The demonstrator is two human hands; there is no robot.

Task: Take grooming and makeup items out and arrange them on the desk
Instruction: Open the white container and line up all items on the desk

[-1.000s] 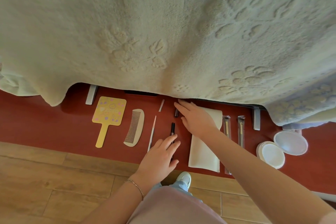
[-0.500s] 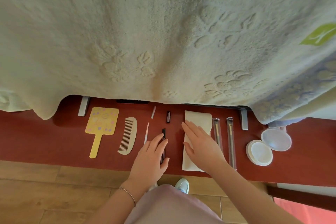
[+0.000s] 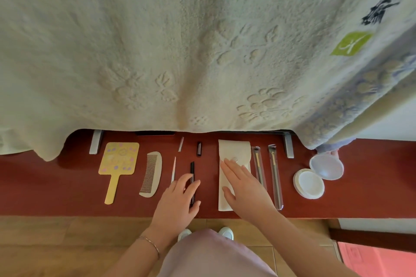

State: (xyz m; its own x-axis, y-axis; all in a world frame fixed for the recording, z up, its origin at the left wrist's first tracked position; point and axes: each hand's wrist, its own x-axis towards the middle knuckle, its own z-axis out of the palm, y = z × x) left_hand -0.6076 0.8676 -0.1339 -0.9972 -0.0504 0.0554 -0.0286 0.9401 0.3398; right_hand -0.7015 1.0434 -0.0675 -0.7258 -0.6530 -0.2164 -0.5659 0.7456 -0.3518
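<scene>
On the red desk (image 3: 371,182) lie, left to right, a yellow hand mirror (image 3: 118,162), a pale comb (image 3: 152,173), a thin white pencil (image 3: 173,168) with its cap (image 3: 181,144), a black pen (image 3: 192,168) with its cap (image 3: 199,148), a white pouch (image 3: 234,153), two sleeved brushes (image 3: 274,173) and an opened white compact (image 3: 317,175). My left hand (image 3: 177,202) rests flat over the black pen's lower part, fingers apart. My right hand (image 3: 245,189) lies flat on the pouch, fingers spread.
A large cream towel (image 3: 180,40) hangs over the back of the desk and hides what stands behind it. Two grey stand feet (image 3: 96,141) show under its edge. Wooden floor (image 3: 45,243) lies below the desk's front edge.
My right hand drew back from the black cap at the rear and settled flat on the white pouch. My left hand stayed over the black pen. The camera view shifted slightly.
</scene>
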